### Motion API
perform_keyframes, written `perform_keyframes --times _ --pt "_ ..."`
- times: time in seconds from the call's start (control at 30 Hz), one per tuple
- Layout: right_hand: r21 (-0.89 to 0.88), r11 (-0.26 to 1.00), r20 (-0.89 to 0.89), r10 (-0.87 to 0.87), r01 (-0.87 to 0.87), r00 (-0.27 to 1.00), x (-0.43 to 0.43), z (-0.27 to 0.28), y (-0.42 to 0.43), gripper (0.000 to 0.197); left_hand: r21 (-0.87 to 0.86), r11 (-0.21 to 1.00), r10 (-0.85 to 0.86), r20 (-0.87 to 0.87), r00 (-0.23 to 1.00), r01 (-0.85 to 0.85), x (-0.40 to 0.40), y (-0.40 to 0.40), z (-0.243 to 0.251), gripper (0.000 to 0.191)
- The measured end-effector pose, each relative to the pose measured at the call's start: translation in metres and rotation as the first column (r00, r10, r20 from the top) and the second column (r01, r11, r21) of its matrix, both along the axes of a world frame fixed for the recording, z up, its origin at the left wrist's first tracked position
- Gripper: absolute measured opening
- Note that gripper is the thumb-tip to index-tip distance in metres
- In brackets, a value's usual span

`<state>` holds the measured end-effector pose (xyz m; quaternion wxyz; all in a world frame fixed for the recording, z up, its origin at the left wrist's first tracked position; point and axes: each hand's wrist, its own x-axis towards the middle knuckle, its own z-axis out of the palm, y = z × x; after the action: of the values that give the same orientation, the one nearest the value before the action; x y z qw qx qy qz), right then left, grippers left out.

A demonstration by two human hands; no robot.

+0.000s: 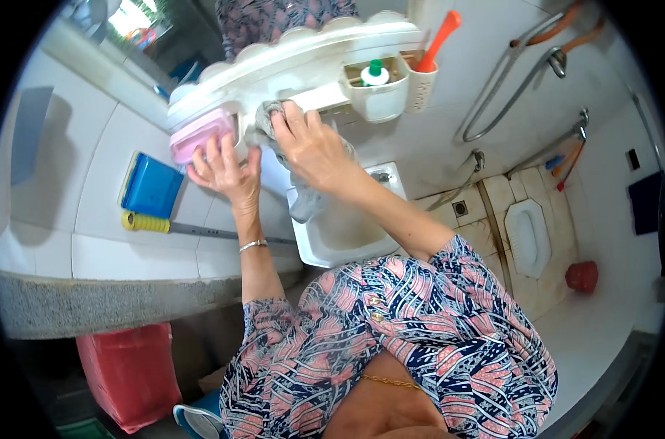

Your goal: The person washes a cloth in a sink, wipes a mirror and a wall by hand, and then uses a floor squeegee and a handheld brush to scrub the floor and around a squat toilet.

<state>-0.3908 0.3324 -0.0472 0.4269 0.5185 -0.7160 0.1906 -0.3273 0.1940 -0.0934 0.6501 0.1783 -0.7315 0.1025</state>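
Observation:
My left hand [225,174] is at the pink plastic soap box [200,134], fingers curled over its near edge and the thumb apart at the right. The box sits at the left end of a white plastic mirror shelf [321,97]. Bunched in my right hand [313,145] is a grey cloth [272,118], pressed against the shelf just right of the box. The cloth's loose end hangs below, over the white washbasin [340,255]. My right hand hides part of the cloth and shelf.
A white cup holder [381,99] contains a green-capped tube [374,77]; beside it, an orange-handled item [441,41] stands in a slotted holder [421,90]. Left are a blue plastic box [152,185] and a yellow-ended bar [146,221]. A squat toilet [528,238] lies right.

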Motion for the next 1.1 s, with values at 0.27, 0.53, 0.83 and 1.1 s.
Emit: perform_keyframes --times 0.27,0.53,0.83,1.1 --pt "0.107 0.974 0.013 0.201 -0.201 0.98 -0.013 0.015 0.073 0.04 0.012 0.995 0.096 -0.076 0.992 -0.095 0.026 0.003 0.007 0.037" --pt "-0.078 0.994 0.064 0.085 -0.08 0.994 -0.036 0.042 0.178 0.041 0.046 0.984 0.173 -0.08 0.982 -0.17 0.061 0.011 0.009 0.041" --pt "-0.327 0.922 -0.528 0.005 -0.209 0.849 -0.207 0.243 0.26 0.031 -0.041 0.982 0.183 0.012 0.983 -0.183 -0.04 0.111 0.034 0.037" --pt "-0.496 0.795 -0.707 -0.137 -0.348 0.694 -0.219 0.256 0.223 0.018 -0.059 0.99 0.13 -0.015 0.991 -0.131 -0.051 0.116 0.028 0.038"
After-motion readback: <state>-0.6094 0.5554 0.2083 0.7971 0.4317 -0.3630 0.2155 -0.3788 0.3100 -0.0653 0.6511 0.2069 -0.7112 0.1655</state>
